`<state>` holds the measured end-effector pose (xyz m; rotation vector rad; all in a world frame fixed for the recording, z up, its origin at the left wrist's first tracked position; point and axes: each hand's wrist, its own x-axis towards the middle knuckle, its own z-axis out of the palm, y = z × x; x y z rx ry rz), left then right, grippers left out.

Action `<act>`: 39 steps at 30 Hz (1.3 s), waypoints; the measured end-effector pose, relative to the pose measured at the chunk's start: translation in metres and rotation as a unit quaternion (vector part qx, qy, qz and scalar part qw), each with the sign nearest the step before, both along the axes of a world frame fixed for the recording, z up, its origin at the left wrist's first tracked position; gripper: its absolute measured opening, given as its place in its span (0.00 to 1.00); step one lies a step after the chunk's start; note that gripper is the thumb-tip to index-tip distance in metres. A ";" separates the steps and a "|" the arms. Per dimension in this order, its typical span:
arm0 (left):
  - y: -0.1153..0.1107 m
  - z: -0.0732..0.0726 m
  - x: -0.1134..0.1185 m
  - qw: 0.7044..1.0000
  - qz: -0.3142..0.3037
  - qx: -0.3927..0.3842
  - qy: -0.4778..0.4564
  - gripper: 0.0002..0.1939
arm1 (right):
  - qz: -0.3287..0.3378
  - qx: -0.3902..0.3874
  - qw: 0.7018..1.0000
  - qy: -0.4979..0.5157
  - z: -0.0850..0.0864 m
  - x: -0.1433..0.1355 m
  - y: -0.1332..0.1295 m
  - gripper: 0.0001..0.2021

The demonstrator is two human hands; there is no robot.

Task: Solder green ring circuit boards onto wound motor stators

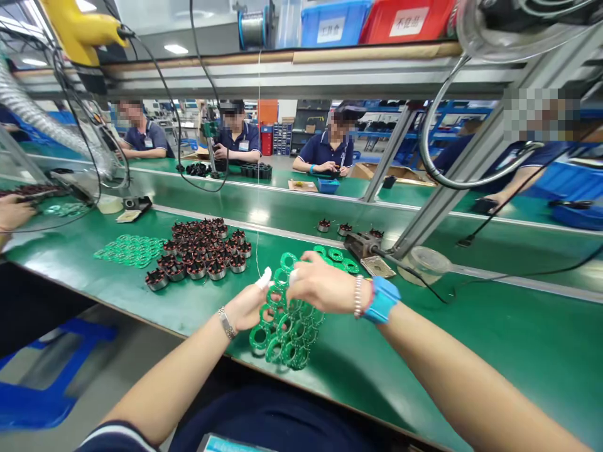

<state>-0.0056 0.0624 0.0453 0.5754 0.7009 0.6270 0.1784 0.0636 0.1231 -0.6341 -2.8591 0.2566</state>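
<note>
A panel of green ring-shaped circuit boards point(287, 333) is held up over the front edge of the green bench. My left hand point(252, 303) grips its left side, with a white cover on one fingertip. Across the panel's upper part lies my right hand point(320, 282), its fingers bent against the rings; a bead bracelet and a blue wrist band are on that wrist. More green rings point(335, 254) lie just behind my right hand. Many motor stators point(198, 251) with copper windings stand to the left, beside a flat green ring panel point(129, 250).
A soldering iron stand point(365, 245) and a round clear dish point(424, 265) sit behind my right forearm. A thin wire hangs from a spool point(252, 28). Another person's hand point(14, 212) is at far left; several people sit across the bench.
</note>
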 end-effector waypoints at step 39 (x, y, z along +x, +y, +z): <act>-0.021 -0.012 0.020 0.884 0.175 0.384 0.202 0.07 | -0.320 -0.240 0.765 0.505 -0.099 -0.014 -0.036 0.11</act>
